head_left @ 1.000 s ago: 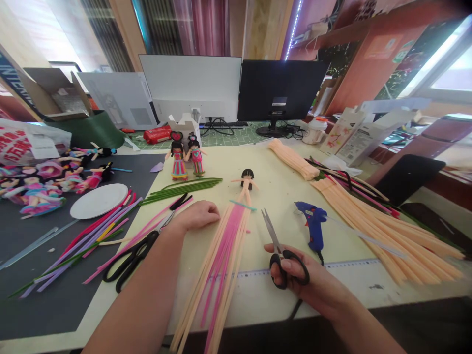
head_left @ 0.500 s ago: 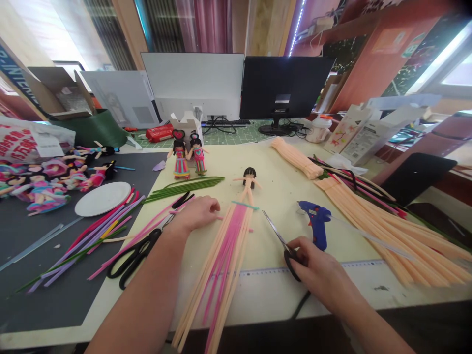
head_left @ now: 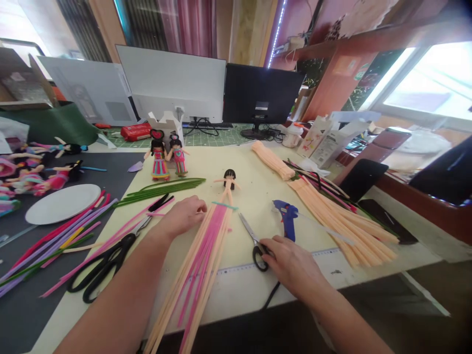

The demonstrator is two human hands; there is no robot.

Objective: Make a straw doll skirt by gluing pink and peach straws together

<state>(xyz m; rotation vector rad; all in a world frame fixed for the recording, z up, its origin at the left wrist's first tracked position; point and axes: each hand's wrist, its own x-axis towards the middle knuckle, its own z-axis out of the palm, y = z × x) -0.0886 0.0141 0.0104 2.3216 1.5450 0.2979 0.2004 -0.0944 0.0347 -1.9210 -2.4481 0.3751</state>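
Note:
A small doll [head_left: 229, 181] with black hair lies on the cream mat [head_left: 254, 191], a long skirt of pink and peach pipe cleaners [head_left: 197, 265] fanning toward me. My left hand [head_left: 182, 216] rests with curled fingers on the skirt's left edge near the teal waistband. My right hand [head_left: 291, 265] lies over the handles of black-handled scissors [head_left: 252, 238] flat on the mat, blades pointing up-left toward the skirt. A blue glue gun [head_left: 285, 216] lies just beyond my right hand.
Larger black scissors [head_left: 106, 260] and loose coloured pipe cleaners [head_left: 55, 241] lie at left by a white plate [head_left: 62, 203]. Two finished dolls [head_left: 165, 157] stand behind green stems [head_left: 162, 189]. Peach pipe-cleaner bundles [head_left: 339, 221] lie at right. Two monitors [head_left: 217, 96] stand at the back.
My right hand has lowered the scissors from a raised, open-bladed hold onto the mat and now covers the handles. The camera has turned to the right. My left hand stays on the skirt.

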